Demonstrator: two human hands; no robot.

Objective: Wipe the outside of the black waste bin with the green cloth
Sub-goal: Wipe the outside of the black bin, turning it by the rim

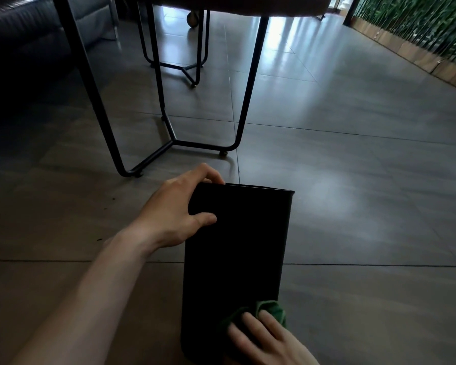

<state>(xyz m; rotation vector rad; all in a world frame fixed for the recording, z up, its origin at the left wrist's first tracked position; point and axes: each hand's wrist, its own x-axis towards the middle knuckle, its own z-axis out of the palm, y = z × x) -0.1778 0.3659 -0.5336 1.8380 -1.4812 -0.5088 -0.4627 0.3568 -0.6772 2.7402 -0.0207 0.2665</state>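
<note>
From the head camera, the black waste bin [237,259] lies tipped on the grey tiled floor [353,206], its open rim pointing away from the person and its base end near the bottom edge of the view.

The left hand [174,209] is clamped on the bin at the far left corner of the rim: the thumb presses flat on the upward-facing wall, while the fingers curl over the rim edge and out of sight behind it. The bare forearm runs back from that grip toward the lower left corner.

The right hand [263,341] presses the green cloth [263,312] against the bin's outer wall near the base end, well apart from the left hand's hold. The fingers lie spread and flat on top of the cloth, not curled round it. The cloth is bunched, and most of what shows sticks out beyond the fingertips, toward the bin's right edge. Whether the thumb grips the cloth from below cannot be told, since that side of the hand is cut off by the frame.

Beyond the rim held by the left hand stand the black metal legs of a table [169,143]. A dark sofa [24,48] sits far off to the left, and a green plant wall [419,25] runs along the far right.
</note>
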